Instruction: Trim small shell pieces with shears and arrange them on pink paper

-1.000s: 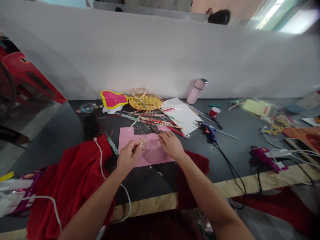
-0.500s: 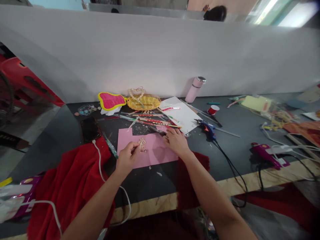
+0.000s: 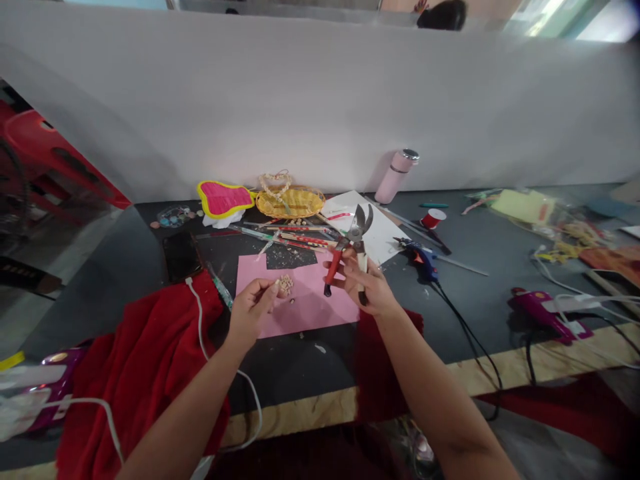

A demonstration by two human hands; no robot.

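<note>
My right hand point(image 3: 373, 283) grips a pair of pruning shears point(image 3: 356, 233) with one red and one white handle. The blades point up and stand apart, with nothing between them. My left hand point(image 3: 253, 303) is closed in a pinch, with what looks like a small pale piece at its fingertips. Right beside those fingertips, a little heap of beige pieces point(image 3: 287, 285) rests on a pink sheet point(image 3: 305, 320). One darker bit lies on the sheet just below the heap.
Behind the sheet lie patterned sticks point(image 3: 300, 240), a yellow basket point(image 3: 297, 201) and white paper point(image 3: 383, 233). A blue glue gun point(image 3: 421, 260) with its cable is on the right, near a pink bottle point(image 3: 397, 177). Left are a phone point(image 3: 181, 257) and red cloth point(image 3: 155, 353).
My right hand has lifted the pruning shears off the table, blades up. My left hand has stayed beside the heap, still pinching.
</note>
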